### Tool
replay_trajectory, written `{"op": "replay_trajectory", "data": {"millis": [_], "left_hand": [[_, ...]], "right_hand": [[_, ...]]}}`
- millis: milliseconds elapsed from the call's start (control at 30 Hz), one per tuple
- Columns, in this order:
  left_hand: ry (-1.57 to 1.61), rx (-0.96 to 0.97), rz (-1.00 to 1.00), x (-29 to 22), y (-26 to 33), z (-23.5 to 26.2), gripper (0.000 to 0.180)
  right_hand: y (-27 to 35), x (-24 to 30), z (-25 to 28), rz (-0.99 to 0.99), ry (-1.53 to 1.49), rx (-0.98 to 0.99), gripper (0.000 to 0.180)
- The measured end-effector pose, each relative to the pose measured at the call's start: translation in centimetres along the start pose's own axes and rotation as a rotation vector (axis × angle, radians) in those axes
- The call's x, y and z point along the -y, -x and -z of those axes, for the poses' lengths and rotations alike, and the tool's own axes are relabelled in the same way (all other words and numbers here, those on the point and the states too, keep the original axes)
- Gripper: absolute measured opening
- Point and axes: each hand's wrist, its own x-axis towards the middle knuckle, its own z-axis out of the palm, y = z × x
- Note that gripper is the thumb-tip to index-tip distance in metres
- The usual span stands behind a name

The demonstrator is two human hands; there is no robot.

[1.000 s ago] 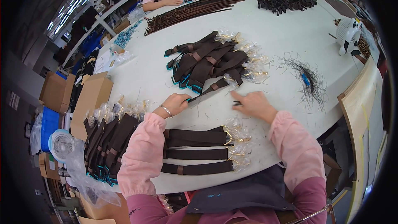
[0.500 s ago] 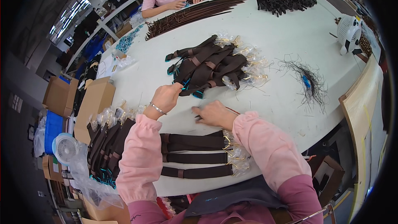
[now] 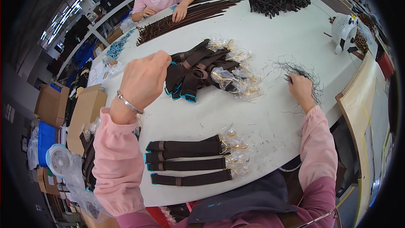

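The left hand point(image 3: 141, 78) is raised, fingers pinched together on the teal-edged end of a dark strap point(image 3: 176, 75) at the left side of a heap of straps point(image 3: 198, 59) on the table point(image 3: 261, 131). Where the held strap runs among the others cannot be told. The right hand point(image 3: 301, 89) is closed around a small dark tool point(image 3: 288, 78), mostly hidden by the fingers, beside a loose tangle of thread point(image 3: 317, 82), fine, dark and wiry.

The straps are flat, matte, dark-brown bands that look like woven cloth, crossed by smoother, lighter brown loops. Teal trim edges their left ends; at the right, shiny gold-coloured hooks point(image 3: 253, 90) sit in crinkled clear plastic point(image 3: 223, 76). Nearer the body, a row of straps point(image 3: 190, 164) lies side by side, nearly straight, on the smooth, pale tabletop.
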Motion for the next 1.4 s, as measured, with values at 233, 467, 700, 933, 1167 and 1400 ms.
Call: {"op": "replay_trajectory", "data": {"millis": [233, 467, 700, 933, 1167, 1400], "left_hand": [[-0.31, -0.171, -0.055, 0.6, -8.1, 3.8, 0.009], [-0.388, -0.356, 0.094, -0.8, -8.8, 12.3, 0.019], [-0.04, -0.212, 0.269, -4.7, -9.1, 11.1, 0.022], [0.67, -0.047, 0.761, 6.2, 1.8, 6.5, 0.023], [0.419, 0.489, 0.716, 8.8, 15.2, -10.2, 0.015], [0.333, 0.372, 0.073, -2.0, 8.4, -14.2, 0.028]], "right_hand": [[1.5, 16.5, 2.3, 0.429, -0.224, 0.137, 0.051], [-3.7, 12.2, -0.4, 0.314, -0.232, 0.052, 0.042], [-0.6, 19.6, 6.9, -0.034, -1.613, 0.291, 0.048], [0.0, 15.6, 5.9, -0.238, -2.012, 0.879, 0.032], [2.0, 13.4, 5.4, -0.43, -1.537, 0.916, 0.025], [2.8, 14.0, 2.3, -0.293, -1.349, 0.967, 0.021]]}}
